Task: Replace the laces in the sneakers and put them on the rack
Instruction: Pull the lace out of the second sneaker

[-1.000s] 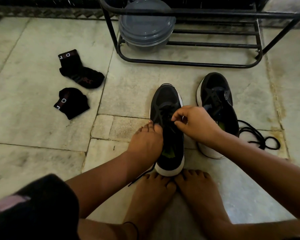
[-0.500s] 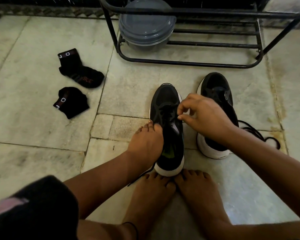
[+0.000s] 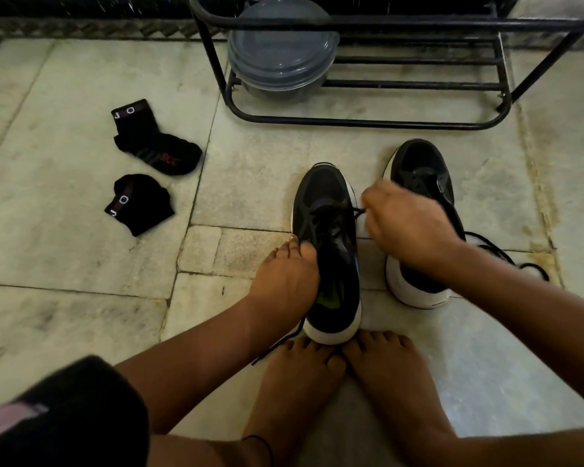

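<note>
Rightward now, right hand (image 3: 407, 220) pinches lace (image 3: 358, 212).

floor (image 3: 81, 247) left: open | socks (image 3: 155, 143) | rack (image 3: 368, 121) ahead, seemingly near

you've got two black sneakers (image 3: 327, 210) with white soles, black lace (image 3: 338, 214), black socks (image 3: 155, 146) with white letters, black rack (image 3: 368, 121), grey tub (image 3: 280, 59), pale marbled floor (image 3: 81, 257).
</note>
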Action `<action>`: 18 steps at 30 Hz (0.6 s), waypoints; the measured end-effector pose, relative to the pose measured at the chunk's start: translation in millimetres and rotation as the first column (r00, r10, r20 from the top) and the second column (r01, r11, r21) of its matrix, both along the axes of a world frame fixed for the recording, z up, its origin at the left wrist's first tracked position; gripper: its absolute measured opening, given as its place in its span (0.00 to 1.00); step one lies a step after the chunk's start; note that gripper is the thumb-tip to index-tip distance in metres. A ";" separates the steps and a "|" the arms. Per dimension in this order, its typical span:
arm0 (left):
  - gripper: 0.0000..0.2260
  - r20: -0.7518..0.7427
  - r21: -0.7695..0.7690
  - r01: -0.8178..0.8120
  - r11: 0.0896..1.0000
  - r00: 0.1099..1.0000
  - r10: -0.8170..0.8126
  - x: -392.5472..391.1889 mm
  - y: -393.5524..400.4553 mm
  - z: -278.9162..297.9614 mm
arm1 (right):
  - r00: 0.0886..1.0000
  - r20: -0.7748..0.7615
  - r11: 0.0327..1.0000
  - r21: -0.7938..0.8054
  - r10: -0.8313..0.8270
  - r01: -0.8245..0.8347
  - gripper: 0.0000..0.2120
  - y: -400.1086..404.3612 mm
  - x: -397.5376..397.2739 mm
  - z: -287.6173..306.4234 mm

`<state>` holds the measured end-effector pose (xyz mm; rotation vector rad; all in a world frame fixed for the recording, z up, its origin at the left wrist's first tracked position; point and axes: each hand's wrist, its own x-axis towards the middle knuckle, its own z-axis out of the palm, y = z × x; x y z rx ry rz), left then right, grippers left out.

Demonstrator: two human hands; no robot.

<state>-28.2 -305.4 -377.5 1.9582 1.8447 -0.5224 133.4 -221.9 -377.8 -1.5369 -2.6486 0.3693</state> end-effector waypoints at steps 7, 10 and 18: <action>0.20 0.001 -0.012 -0.020 1.000 1.000 0.020 1.9 2.0 -1.8 | 0.994 -0.113 0.998 0.063 0.010 -0.003 0.15 7.2 11.7 5.4; 0.20 0.007 -0.001 -0.024 1.000 1.000 0.024 1.0 1.9 -0.7 | 0.974 -0.091 0.975 0.097 0.207 -0.198 0.17 -7.9 -2.3 -1.9; 0.20 -0.008 0.012 0.004 1.000 1.000 -0.004 0.9 -0.2 0.7 | 0.979 -0.041 0.971 0.145 0.200 -0.193 0.06 -15.0 -2.4 -16.1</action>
